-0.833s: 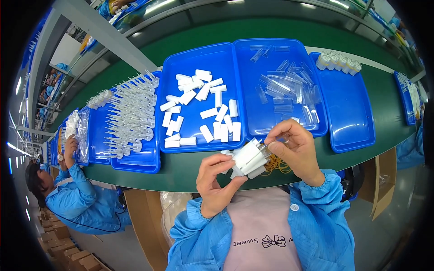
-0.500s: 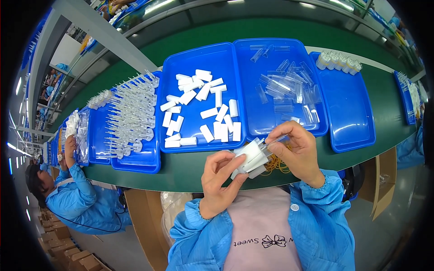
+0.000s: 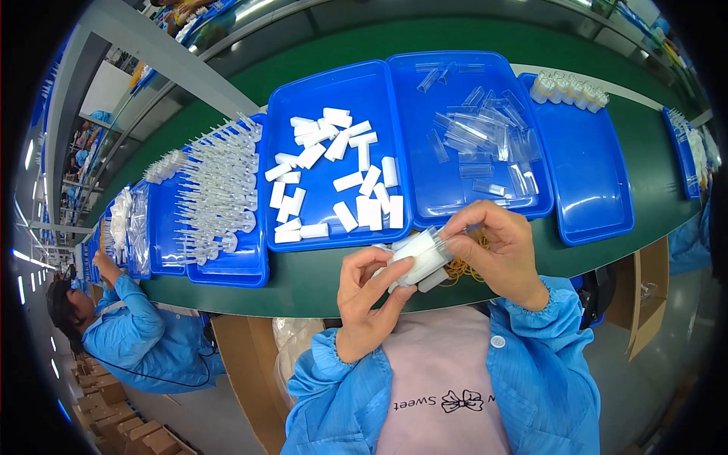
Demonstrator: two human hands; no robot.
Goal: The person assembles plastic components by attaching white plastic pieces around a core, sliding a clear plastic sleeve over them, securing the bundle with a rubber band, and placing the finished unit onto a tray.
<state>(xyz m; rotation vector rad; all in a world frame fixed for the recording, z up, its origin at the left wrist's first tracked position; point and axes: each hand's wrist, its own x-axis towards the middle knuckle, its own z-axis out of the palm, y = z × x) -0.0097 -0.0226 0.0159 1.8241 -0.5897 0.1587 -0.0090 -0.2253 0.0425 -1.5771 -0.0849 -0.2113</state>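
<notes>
Above the table's near edge, my left hand point(image 3: 365, 296) is closed around a small bundle of white cylinders point(image 3: 417, 256), some of which appear sleeved in clear plastic. With thumb and fingertips my right hand point(image 3: 497, 246) pinches a clear plastic tube point(image 3: 442, 236) against the bundle's right end. Fingers partly cover the tube, so how far it sits over a white cylinder is unclear. Beyond my hands, loose white cylinders point(image 3: 348, 180) lie scattered in a blue tray point(image 3: 303, 95). A pile of clear tubes point(image 3: 474, 133) rests in the blue tray point(image 3: 415, 178) to its right.
Yellow rubber bands point(image 3: 459, 271) lie beneath my hands. Farther right, a blue tray point(image 3: 591, 182) has banded bundles point(image 3: 569, 92) at its far end. On the left, trays hold rows of pointed translucent parts point(image 3: 220, 189). A co-worker point(image 3: 125, 330) sits at the left.
My right hand has brought the clear tube closer in, lining it up with the bundle in my left hand. The co-worker's hand has moved away from the white items. The view has shifted slightly.
</notes>
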